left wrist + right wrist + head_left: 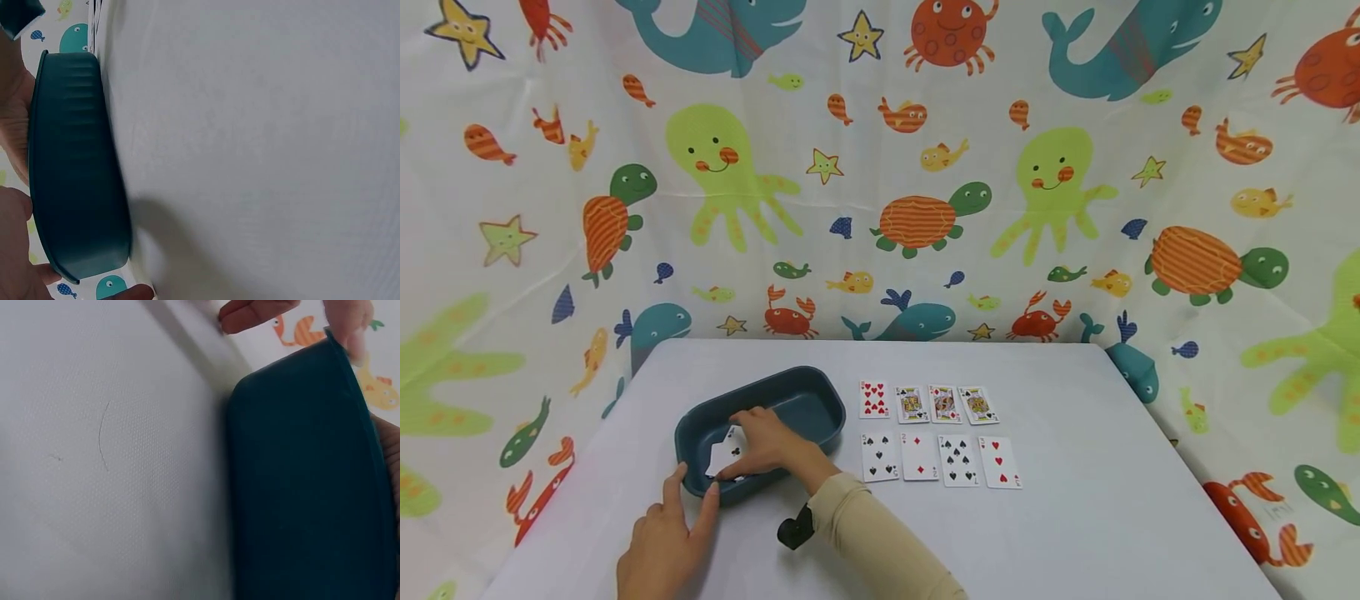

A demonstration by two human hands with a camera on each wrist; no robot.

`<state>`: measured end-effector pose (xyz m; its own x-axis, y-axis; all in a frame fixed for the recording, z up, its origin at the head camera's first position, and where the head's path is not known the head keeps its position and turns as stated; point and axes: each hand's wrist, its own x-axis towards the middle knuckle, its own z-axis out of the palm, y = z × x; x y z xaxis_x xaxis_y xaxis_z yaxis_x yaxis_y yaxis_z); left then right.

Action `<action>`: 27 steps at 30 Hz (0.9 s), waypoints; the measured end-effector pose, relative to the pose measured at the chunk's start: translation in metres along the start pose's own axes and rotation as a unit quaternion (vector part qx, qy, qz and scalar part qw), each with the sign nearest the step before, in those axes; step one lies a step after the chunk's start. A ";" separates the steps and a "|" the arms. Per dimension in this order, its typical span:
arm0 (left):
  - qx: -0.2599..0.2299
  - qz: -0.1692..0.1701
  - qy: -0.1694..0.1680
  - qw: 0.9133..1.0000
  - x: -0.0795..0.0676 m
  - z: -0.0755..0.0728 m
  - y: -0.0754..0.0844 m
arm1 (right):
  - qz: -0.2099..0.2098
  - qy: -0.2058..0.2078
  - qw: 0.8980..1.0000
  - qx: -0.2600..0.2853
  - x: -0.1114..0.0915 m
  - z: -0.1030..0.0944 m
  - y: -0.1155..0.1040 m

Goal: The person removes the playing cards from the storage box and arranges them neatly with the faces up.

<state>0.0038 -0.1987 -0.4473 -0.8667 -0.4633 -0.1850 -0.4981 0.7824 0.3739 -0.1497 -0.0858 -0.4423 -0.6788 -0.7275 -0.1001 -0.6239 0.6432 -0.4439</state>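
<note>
A dark teal oblong container (808, 400) stands on the left of the table. My right hand (771, 442) reaches down into it, with thumb and fingers at opposite edges of a white playing card (727, 454) showing a club. More cards seem to lie under it, partly hidden by the hand. My left hand (662, 533) is at the container's near left corner, its thumb and fingertips touching the rim with the fingers fairly straight. Both wrist views show mainly the container's outer wall (78, 162) and parts of the hands.
Right of the container, several face-up playing cards lie in two rows: face cards (945, 404) and a red heart card (874, 400) behind, number cards (958, 461) in front. A white cloth covers the table (1090, 500). A sea-animal patterned curtain (865, 292) hangs behind and beside it.
</note>
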 end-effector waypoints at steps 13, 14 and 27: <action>-0.004 0.004 0.009 1.000 0.000 0.001 0.000 | 0.012 -0.020 0.999 -0.036 0.008 0.002 -0.004; -0.006 0.006 0.010 1.000 0.001 0.001 -0.001 | 0.013 -0.020 0.999 -0.040 0.009 0.003 -0.004; -0.006 0.011 0.006 1.000 0.001 -0.001 -0.001 | 0.023 -0.018 0.997 -0.076 0.016 0.007 -0.004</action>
<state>0.0036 -0.2007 -0.4474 -0.8767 -0.4517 -0.1657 -0.4789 0.7869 0.3892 -0.1553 -0.1021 -0.4480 -0.6949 -0.7031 -0.1509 -0.6462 0.7026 -0.2979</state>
